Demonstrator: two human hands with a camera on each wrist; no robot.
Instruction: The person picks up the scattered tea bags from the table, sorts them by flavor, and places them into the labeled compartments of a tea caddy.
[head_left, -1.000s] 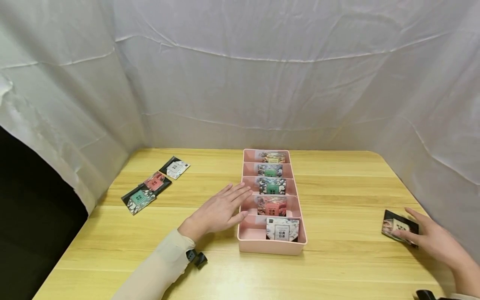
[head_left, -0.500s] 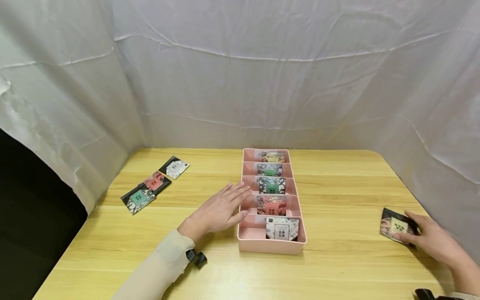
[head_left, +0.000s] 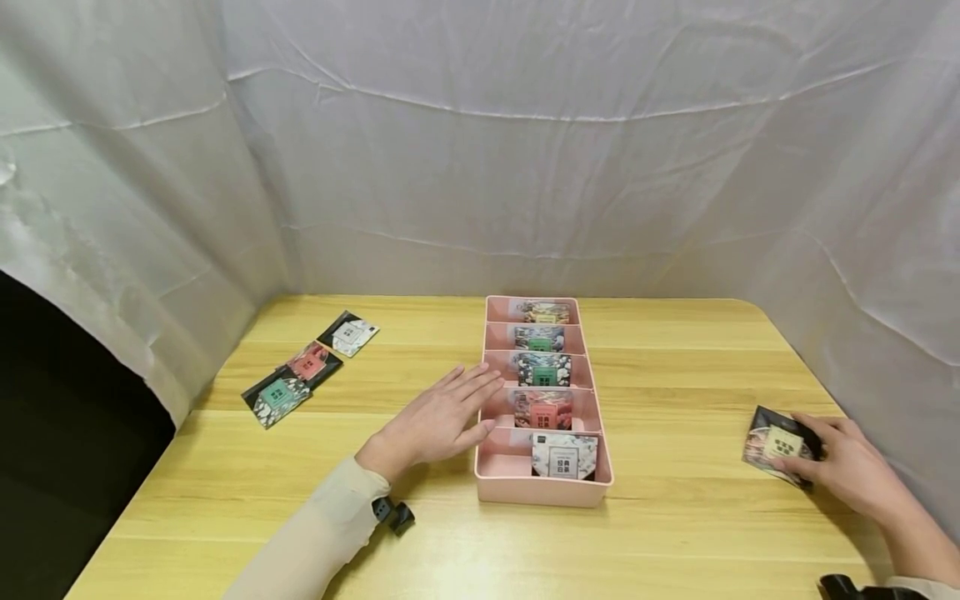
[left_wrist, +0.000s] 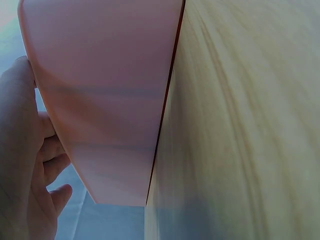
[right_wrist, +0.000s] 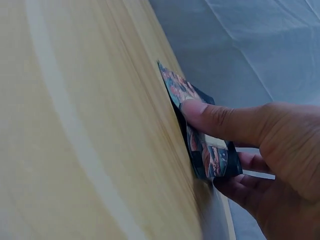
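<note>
My right hand [head_left: 855, 467] pinches a black tea sachet with a pale yellow label [head_left: 763, 443] at the right of the table. In the right wrist view the thumb presses on the printed face of the sachet [right_wrist: 215, 159], with the other fingers behind it, and its lower edge is close over the wood. My left hand [head_left: 435, 421] rests with fairly straight fingers on the left rim of a long pink divided box [head_left: 540, 493]. From the left wrist, its fingertips show along that rim, outside the pink side wall [left_wrist: 107, 115].
Each box compartment holds an upright sachet: white [head_left: 565, 457] at the front, then red [head_left: 543, 411], two green-labelled, and yellow at the back. On the left lie a white sachet [head_left: 348, 334], a red one [head_left: 308, 363] and a green one [head_left: 276, 397], the last two overlapping. Grey cloth [head_left: 510, 150] surrounds the table.
My right hand has drawn the yellow-labelled sachet a little to the left and away from me, tilting its face up. The left hand and the box stay put.
</note>
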